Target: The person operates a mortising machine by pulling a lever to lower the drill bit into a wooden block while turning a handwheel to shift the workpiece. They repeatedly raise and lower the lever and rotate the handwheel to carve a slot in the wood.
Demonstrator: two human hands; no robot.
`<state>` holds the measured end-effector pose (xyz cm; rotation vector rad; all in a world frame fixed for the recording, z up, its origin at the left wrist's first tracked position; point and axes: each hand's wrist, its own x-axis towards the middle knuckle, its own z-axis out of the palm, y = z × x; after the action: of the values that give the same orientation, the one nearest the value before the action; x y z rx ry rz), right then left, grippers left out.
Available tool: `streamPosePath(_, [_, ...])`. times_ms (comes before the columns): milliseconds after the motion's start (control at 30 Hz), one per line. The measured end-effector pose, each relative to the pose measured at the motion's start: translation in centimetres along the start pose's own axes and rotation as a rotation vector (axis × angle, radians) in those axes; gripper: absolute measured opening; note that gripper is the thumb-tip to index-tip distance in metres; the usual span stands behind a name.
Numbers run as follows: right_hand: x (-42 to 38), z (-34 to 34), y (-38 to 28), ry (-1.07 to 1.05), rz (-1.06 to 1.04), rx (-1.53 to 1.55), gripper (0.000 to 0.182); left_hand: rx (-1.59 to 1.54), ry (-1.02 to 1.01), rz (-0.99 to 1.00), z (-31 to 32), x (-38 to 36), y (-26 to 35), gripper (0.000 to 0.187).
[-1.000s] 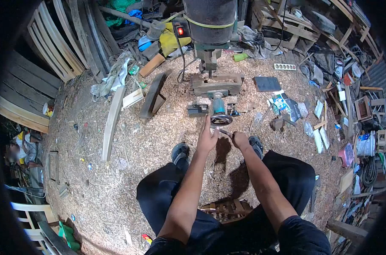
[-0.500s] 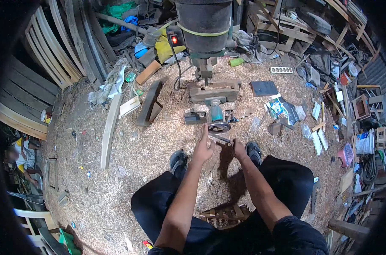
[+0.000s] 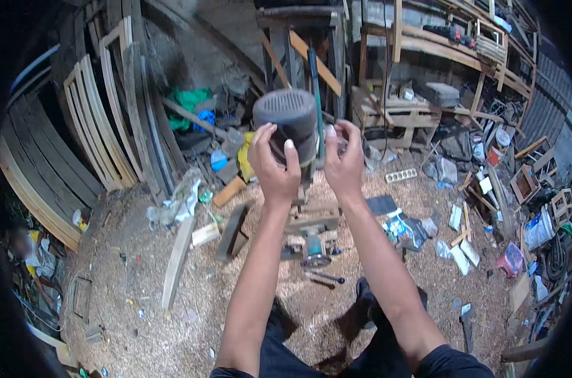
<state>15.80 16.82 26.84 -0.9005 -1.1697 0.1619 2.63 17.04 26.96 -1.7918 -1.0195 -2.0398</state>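
Observation:
My left hand (image 3: 274, 165) is raised at the left side of the dark motor housing (image 3: 287, 113), fingers apart and curved; whether it touches the housing is unclear. On the right of the housing my right hand (image 3: 344, 157) is up with bent fingers, nothing visible in it. Below them the machine's wooden block (image 3: 314, 217) and green vise part (image 3: 313, 244) sit over the shavings. A round handwheel (image 3: 316, 260) and a dark lever (image 3: 327, 276) are nearest my feet.
Long curved boards (image 3: 97, 120) lean at the left. A beam (image 3: 179, 261) lies on the shavings. A power strip (image 3: 401, 176), plastic scraps and a pink basket (image 3: 511, 259) are at the right. Another person (image 3: 39, 258) is at the far left.
Both hands have risen from the handwheel and lever to the motor housing. The lever is out of my right hand. The view has tilted up, showing more of the back wall and shelves.

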Motion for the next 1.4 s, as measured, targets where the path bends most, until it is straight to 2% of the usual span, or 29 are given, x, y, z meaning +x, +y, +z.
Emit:
streamPosePath(100, [7.4, 4.0, -0.2, 0.034, -0.036, 0.045, 0.031, 0.078, -0.013, 0.058, 2.5, 5.1, -1.0, 0.037])
streamPosePath(167, [12.9, 7.1, 2.7, 0.011, 0.012, 0.033, 0.036, 0.130, -0.050, 0.037, 4.4, 6.6, -2.2, 0.035])
streamPosePath(200, [15.4, 8.4, 4.3, -0.031, 0.042, -0.119, 0.046, 0.157, -0.055, 0.067, 4.3, 6.5, -1.9, 0.034])
streamPosePath(300, [20.9, 11.9, 8.4, -0.151, 0.166, -0.266, 0.075, 0.197, -0.020, 0.066, 4.8, 6.2, -2.4, 0.038])
streamPosePath(400, [23.7, 14.3, 10.4, -0.254, 0.349, -0.221, 0.096, 0.181, -0.010, 0.077, 4.7, 6.3, -2.6, 0.039])
streamPosePath(467, [25.0, 15.9, 11.4, -0.305, 0.378, -0.105, 0.115, 0.159, 0.013, 0.094, 5.0, 6.2, -3.5, 0.040])
streamPosePath(500, [25.3, 16.4, 11.8, -0.261, 0.337, -0.183, 0.117, 0.149, 0.010, 0.094, 5.2, 5.9, -3.9, 0.040])
streamPosePath(567, [24.7, 15.3, 9.7, -0.167, 0.398, -0.048, 0.110, 0.155, 0.024, 0.095, 5.2, 5.7, -3.6, 0.040])
streamPosePath(600, [23.9, 14.8, 8.1, -0.058, 0.439, 0.047, 0.099, 0.160, 0.030, 0.094, 5.3, 5.7, -3.6, 0.039])
streamPosePath(667, [21.6, 12.6, 6.2, -0.081, 0.371, 0.150, 0.088, 0.146, 0.029, 0.092, 4.8, 5.3, -3.3, 0.034])
streamPosePath(700, [21.9, 10.5, 3.7, -0.181, 0.684, 0.116, 0.083, 0.153, 0.041, 0.115, 5.0, 5.6, -3.3, 0.032])
streamPosePath(767, [18.7, 8.1, 0.7, -0.169, 0.672, 0.187, 0.110, 0.152, 0.042, 0.121, 5.0, 5.2, -3.8, 0.031])
streamPosePath(833, [14.7, 6.1, -0.4, -0.090, 0.608, 0.356, 0.076, 0.138, 0.053, 0.137, 5.4, 4.9, -4.0, 0.029])
streamPosePath(867, [12.7, 5.3, -0.9, -0.054, 0.580, 0.443, 0.063, 0.134, 0.057, 0.147, 5.4, 4.7, -4.1, 0.029])
streamPosePath(900, [10.9, 4.1, -0.7, -0.095, 0.538, 0.398, 0.056, 0.129, 0.059, 0.163, 5.0, 4.2, -4.1, 0.029])
streamPosePath(933, [9.5, 2.7, -0.6, -0.138, 0.485, 0.356, 0.049, 0.135, -0.037, 0.126, 4.4, 3.8, -4.0, 0.030])
streamPosePath(1000, [5.9, -0.1, -0.8, -0.194, 0.455, 0.377, 0.041, 0.164, -0.097, 0.067, 3.6, 2.9, -3.6, 0.035])
streamPosePath(1100, [2.4, -4.1, -2.1, -0.367, 0.519, 0.357, 0.041, 0.075, -0.168, -0.084, 0.9, -0.5, -2.5, 0.045])
streamPosePath(1200, [1.9, -7.3, -5.7, -0.644, 0.843, -0.008, 0.048, 0.050, -0.311, -0.232, -2.0, -4.9, -0.9, 0.055])
streamPosePath(1300, [4.8, -6.2, -7.2, -1.272, 0.773, -0.584, 0.056, 0.037, -0.412, -0.371, -5.6, -8.0, 0.5, 0.058])
streamPosePath(1367, [5.6, -3.0, -8.3, -1.389, 1.016, -0.871, 0.047, 0.017, -0.443, -0.466, -7.9, -10.0, 1.5, 0.057])
streamPosePath(1400, [5.7, -1.6, -5.7, -1.432, 0.988, -0.997, 0.034, 0.020, -0.428, -0.511, -8.8, -10.6, 1.5, 0.056])
